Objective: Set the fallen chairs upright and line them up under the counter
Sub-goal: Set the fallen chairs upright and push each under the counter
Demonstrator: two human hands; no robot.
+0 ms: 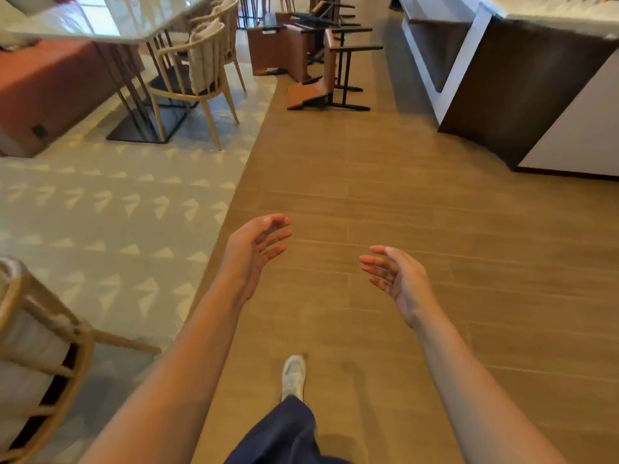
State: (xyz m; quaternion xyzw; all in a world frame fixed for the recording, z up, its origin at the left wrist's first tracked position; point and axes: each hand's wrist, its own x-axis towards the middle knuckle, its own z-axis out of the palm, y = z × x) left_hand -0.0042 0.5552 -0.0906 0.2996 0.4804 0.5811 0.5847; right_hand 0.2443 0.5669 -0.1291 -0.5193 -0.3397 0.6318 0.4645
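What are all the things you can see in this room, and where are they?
counter: one, dark brown and white, right
fallen chairs: at least three, brown with black frames, heaped ahead, left of the counter
dining table: one, pale glossy top, upper left
armchairs: three, light wood with cream cushions, two at the table, one lower left
bench: one, orange-red, far left
wood floor: brown planks, centre and right
tiled floor: pale with triangles, left
shoe: one, white, bottom centre
trouser leg: one, navy, bottom
left hand: open, empty
right hand: open, empty
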